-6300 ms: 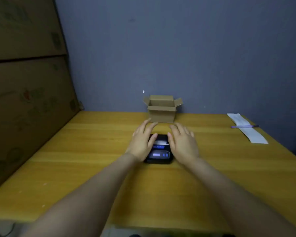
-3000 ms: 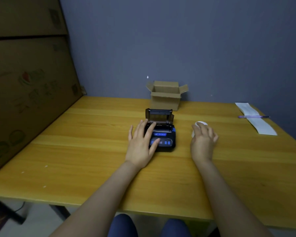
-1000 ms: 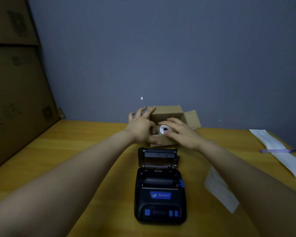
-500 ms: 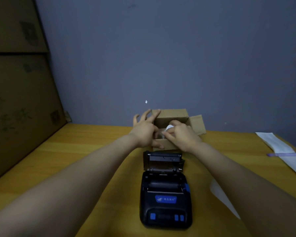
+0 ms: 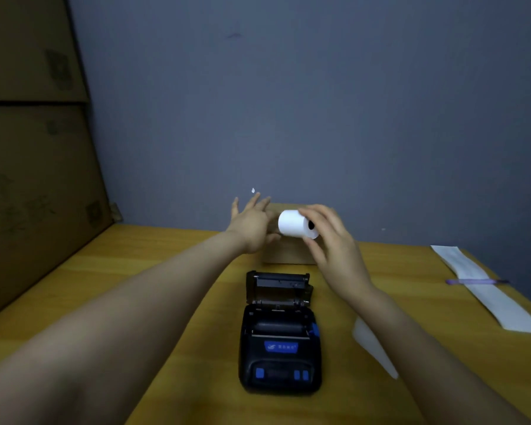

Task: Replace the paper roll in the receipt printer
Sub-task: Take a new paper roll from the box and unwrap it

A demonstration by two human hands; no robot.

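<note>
- The yellow wooden bench (image 5: 135, 302) carries the black receipt printer (image 5: 279, 348), whose lid stands open.
- A small brown cardboard box (image 5: 285, 253) sits just behind the printer.
- The left hand (image 5: 252, 225) is open, fingers spread, beside the box.
- The right hand (image 5: 331, 243) grips a white paper roll (image 5: 295, 223) in the air above the box.
</note>
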